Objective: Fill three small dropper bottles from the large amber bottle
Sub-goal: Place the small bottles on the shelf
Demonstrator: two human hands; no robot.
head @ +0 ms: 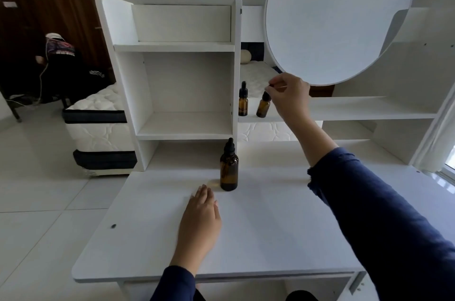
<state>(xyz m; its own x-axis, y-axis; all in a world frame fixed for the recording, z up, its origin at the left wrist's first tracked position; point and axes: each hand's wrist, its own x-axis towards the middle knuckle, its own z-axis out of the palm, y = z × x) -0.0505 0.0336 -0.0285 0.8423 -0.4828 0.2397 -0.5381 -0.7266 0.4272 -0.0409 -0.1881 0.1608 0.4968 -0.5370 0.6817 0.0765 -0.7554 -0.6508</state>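
The large amber bottle (229, 172) with a black dropper cap stands upright on the white tabletop (270, 226), near its back edge. Two small amber dropper bottles are on the low shelf (357, 112) behind it. The left small bottle (243, 103) stands upright. The right small bottle (263, 107) leans to the right, and my right hand (289, 97) pinches its black dropper top with its fingertips. My left hand (200, 217) lies flat, palm down, on the tabletop just in front and to the left of the large bottle, holding nothing.
A white shelf unit (184, 93) with open compartments rises behind the table. A big round white panel (332, 17) leans above the right shelf, close over my right hand. A mattress (98, 128) and a crouching person (61, 66) are at the back left, on the tiled floor.
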